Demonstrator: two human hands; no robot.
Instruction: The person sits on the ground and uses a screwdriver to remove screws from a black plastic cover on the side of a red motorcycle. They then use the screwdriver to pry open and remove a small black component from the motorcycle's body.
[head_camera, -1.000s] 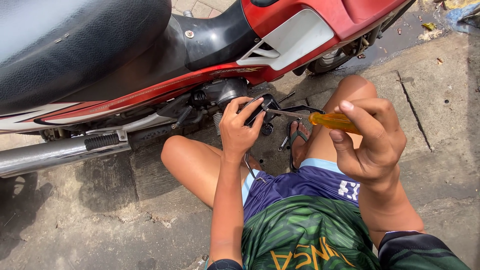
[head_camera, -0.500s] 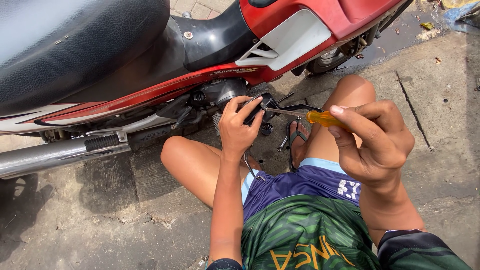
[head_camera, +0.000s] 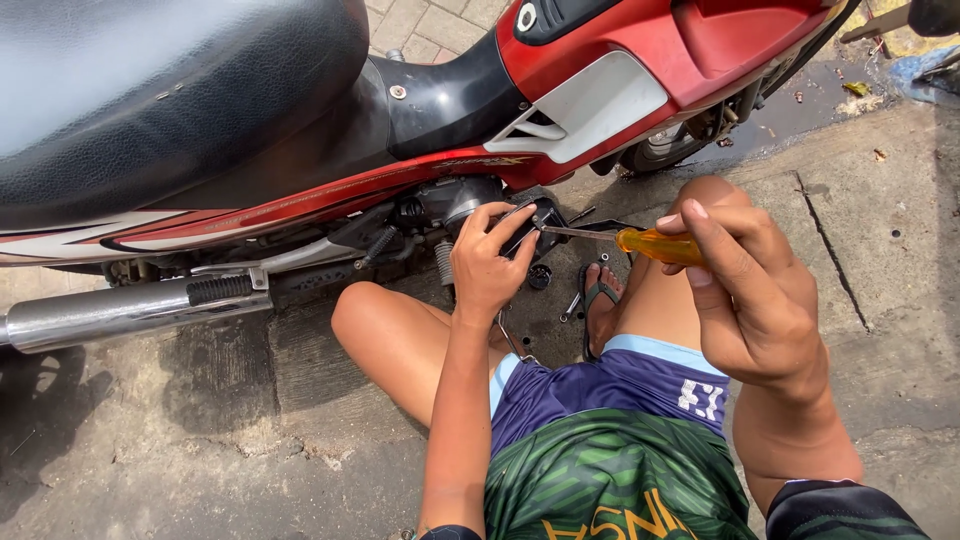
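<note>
Change: right hand has turned a little on the screwdriver since half a second ago; left hand has hardly shifted.
Motorbike: red and black, fills the far side, on wet concrete.
Exhaust: chrome pipe, low at the left.
Left hand: fingers curled around a small black part at the engine, thumb on top.
Right hand: fingers closed on the orange handle, to the right of the part.
Screwdriver: level, metal tip touching the black part.
Sandal: near the knee, just below the shaft.
</note>
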